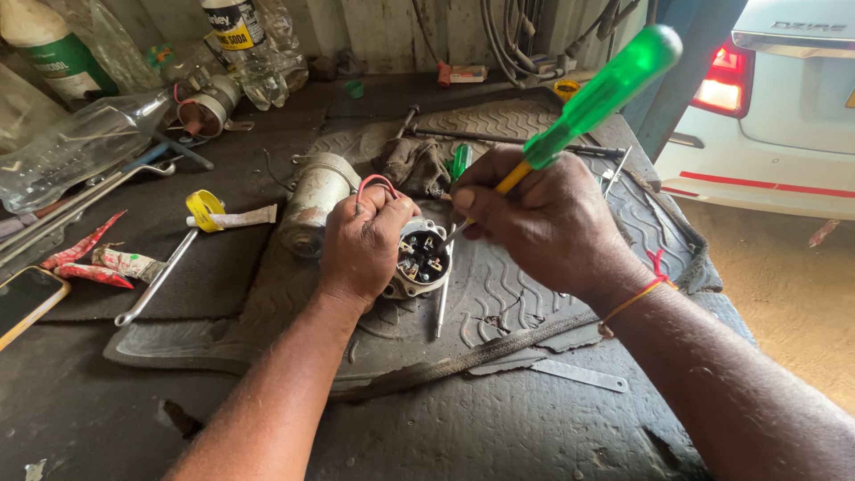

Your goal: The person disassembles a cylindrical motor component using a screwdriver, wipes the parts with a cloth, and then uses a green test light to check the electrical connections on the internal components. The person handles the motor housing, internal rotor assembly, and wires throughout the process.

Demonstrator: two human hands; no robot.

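Observation:
A grey cylindrical starter motor (313,205) lies on a black rubber mat (499,294). Its open round end (423,258), showing metal terminals, faces me. My left hand (363,245) grips that end, with a red wire looping over the fingers. My right hand (543,223) holds a screwdriver with a green translucent handle (601,93); its tip rests in the open end. A second, smaller green screwdriver (459,162) lies behind the hands, its shaft hidden.
A long metal rod (156,281), a yellow tape roll (205,209), red sachets (85,258) and a phone (27,303) lie left. Plastic bottles (258,44) stand at the back. A dirty rag (414,165) and a flat metal strip (579,376) rest nearby. A white car (784,107) stands right.

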